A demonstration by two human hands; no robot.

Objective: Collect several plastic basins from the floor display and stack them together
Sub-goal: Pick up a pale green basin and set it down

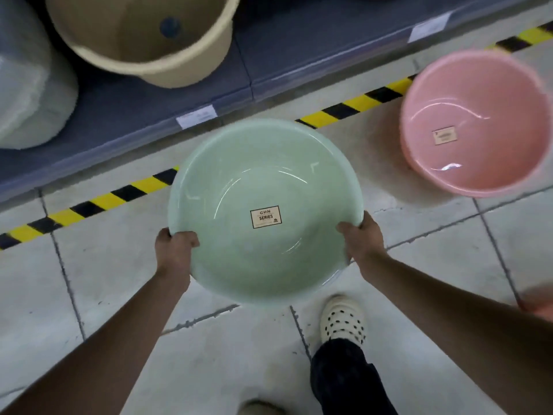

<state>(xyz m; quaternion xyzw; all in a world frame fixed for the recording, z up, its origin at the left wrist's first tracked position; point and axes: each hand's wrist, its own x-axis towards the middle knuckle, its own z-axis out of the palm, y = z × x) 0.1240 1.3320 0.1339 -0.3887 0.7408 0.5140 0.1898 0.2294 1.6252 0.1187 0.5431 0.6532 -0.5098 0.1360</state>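
Head view: 1 pale green basin is held upright, mouth up, above the grey tiled floor by 2 bare hands. Left hand grips the near-left rim, thumb hooked over the edge into the bowl; its remaining fingers are curled under the outside wall and cannot be seen. Right hand grips the near-right rim likewise, thumb inside, fingers wrapped beneath, spread not determinable. A cream label reading "SERIES" sits on the basin's inner base. 1 pink basin rests on the floor to the right, well apart from the green one, tilted toward the camera. Yellow-and-black hazard tape runs along the floor at the foot of a blue-grey shelf, which carries a beige tub. A perforated cream shoe stands below the held basin.
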